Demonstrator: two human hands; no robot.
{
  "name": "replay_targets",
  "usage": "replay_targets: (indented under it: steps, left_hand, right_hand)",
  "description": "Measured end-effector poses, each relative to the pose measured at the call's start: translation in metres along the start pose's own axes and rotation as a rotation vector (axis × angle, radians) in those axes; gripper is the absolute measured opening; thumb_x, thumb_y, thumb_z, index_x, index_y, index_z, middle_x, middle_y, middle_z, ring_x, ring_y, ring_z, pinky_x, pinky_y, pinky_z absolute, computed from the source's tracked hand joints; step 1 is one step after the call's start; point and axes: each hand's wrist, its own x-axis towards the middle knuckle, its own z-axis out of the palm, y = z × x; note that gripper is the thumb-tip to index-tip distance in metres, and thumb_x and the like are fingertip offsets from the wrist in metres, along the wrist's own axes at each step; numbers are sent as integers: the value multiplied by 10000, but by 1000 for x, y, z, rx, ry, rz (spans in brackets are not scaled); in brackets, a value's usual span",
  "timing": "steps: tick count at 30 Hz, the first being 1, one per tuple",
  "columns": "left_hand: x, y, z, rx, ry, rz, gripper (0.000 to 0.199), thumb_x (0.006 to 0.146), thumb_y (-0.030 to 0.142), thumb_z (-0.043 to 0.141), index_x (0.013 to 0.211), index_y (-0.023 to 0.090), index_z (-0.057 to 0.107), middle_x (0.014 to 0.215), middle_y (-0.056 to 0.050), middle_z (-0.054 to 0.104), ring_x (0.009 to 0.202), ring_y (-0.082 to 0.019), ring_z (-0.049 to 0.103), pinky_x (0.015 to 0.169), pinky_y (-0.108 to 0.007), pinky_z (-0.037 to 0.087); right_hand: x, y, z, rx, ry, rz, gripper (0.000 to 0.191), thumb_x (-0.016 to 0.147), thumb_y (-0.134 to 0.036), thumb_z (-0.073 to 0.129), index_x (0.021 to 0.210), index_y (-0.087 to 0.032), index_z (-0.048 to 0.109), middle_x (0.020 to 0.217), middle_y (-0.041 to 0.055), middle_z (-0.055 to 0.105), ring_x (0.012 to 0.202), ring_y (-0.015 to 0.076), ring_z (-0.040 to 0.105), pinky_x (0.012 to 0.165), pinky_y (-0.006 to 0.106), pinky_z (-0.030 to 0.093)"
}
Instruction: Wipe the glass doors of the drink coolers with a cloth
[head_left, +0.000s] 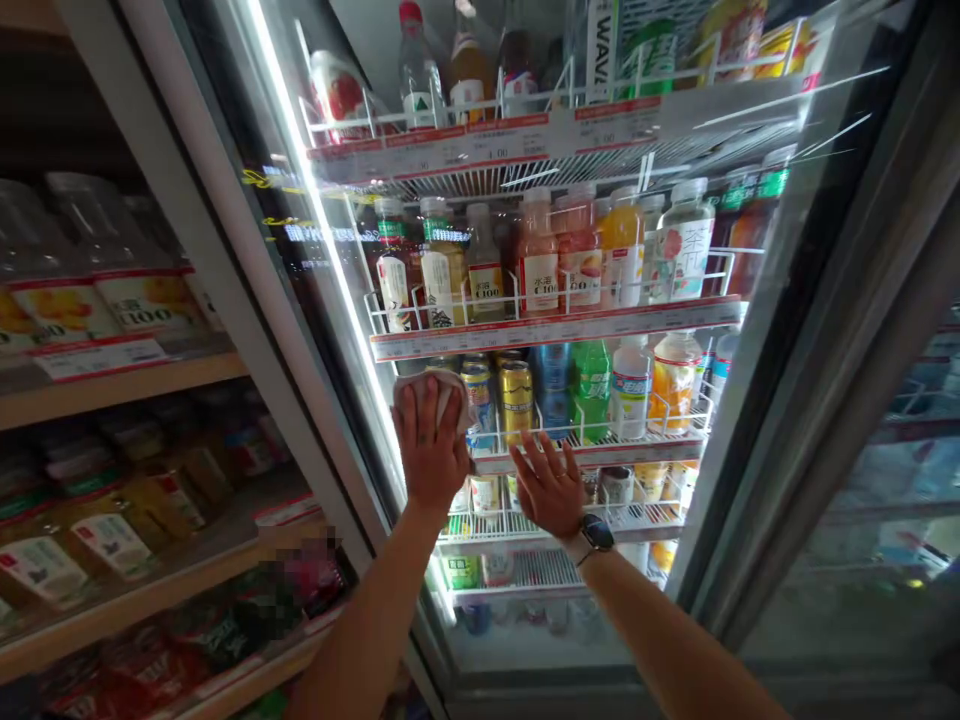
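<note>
Cloth [445, 378] on glass [540, 645], long axis unclear, under open left hand [433, 445]; right hand [551, 487] open.

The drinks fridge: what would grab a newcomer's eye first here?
Probably the white light strip down the fridge's left side, beside shelves of colourful bottles and cans. Next, two bare hands near the middle: the left hand spread over a pale cloth, the right hand open beside it, a dark watch on its wrist.

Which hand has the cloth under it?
The left hand, spread over the folded cloth; the right hand, with the dark watch at its wrist, shows no cloth.
</note>
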Motion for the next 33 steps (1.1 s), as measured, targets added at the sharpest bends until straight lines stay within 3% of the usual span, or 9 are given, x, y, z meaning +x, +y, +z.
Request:
replay_targets:
  steps: [2,4,10,13,16,22,25,28,33]
  left_hand:
    - [3,1,1,-15,14,14,560,946,161,425,1503,218,386,1596,-71,321,1520,-276,124,1240,-524,169]
    - [-13,5,2,-22,15,55,530,954,166,413,1481,216,426,1579,-64,359,1515,-266,160,1241,-489,192]
    - [-108,22,6,-10,-73,119,472,923,133,461,1366,252,570,1461,-49,533,1505,-249,211,1243,-464,205]
    - [-139,27,4,-14,-124,131,421,903,103,492,1265,250,646,1400,-37,594,1509,-242,194,1252,-447,180]
    - [-130,26,1,-2,-148,189,405,895,99,506,1225,268,668,1360,-15,628,1515,-218,174,1261,-430,147]
    - [-17,15,0,49,-121,171,493,907,154,502,1390,242,546,1486,-47,506,1526,-247,104,1257,-484,116]
    - [16,17,4,16,-61,104,515,920,151,480,1430,219,496,1528,-69,448,1525,-262,114,1246,-506,139]
    - [3,24,10,-20,-8,96,465,938,157,454,1395,191,533,1506,-85,479,1518,-267,157,1238,-488,171]
    - [-76,35,11,-21,-59,126,394,938,148,440,1268,222,643,1369,-56,616,1510,-254,199,1232,-454,197]
  right_hand:
    - [0,0,0,-7,3,2,555,896,-229,478,1449,-204,499,1439,72,565,1475,224,302,1234,442,167]
    - [0,0,1,-11,-2,1,559,886,-229,488,1445,-211,505,1449,69,554,1477,230,300,1233,443,171]
    - [-1,0,2,-22,4,1,539,901,-249,457,1435,-221,517,1454,63,550,1480,224,294,1235,446,152]
    - [-1,0,1,-35,-3,5,563,891,-251,476,1454,-235,494,1460,56,544,1472,230,311,1232,443,165]
    - [0,-1,1,-30,1,8,575,897,-244,491,1472,-223,468,1449,63,555,1470,223,315,1233,439,168]
    - [0,-1,1,12,12,5,538,920,-227,469,1457,-197,485,1425,77,578,1482,211,287,1240,445,148]
    - [-2,-1,2,8,-1,7,518,917,-229,472,1433,-202,517,1435,76,568,1481,217,290,1239,448,152]
    - [-2,0,3,12,5,-1,521,906,-220,471,1421,-176,531,1434,90,567,1483,227,284,1240,452,147]
    - [-1,1,1,-9,1,-4,540,870,-193,504,1406,-144,548,1414,115,582,1479,234,295,1240,430,144]
